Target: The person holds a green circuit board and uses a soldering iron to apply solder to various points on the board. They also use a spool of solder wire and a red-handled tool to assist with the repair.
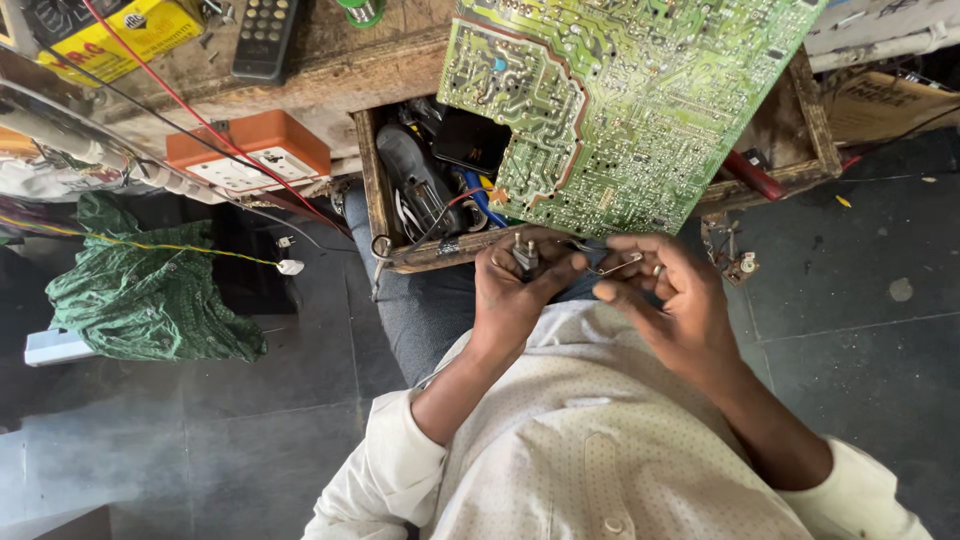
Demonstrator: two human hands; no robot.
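Green circuit board (620, 100), one, above two hands: left hand (515, 290) pinching a plug (525, 255), right hand (670, 300) gripping tweezers (610, 262)

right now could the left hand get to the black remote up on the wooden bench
Probably yes, but not freely. The left hand is closed on a small metal part, and the black remote lies far up the wooden bench. No obstacle blocks the path; red wires trail nearby.

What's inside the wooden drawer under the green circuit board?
In the wooden drawer: a dark grey tool, a black block, blue and red wires. The green circuit board covers the drawer's middle, so that part can't be seen.
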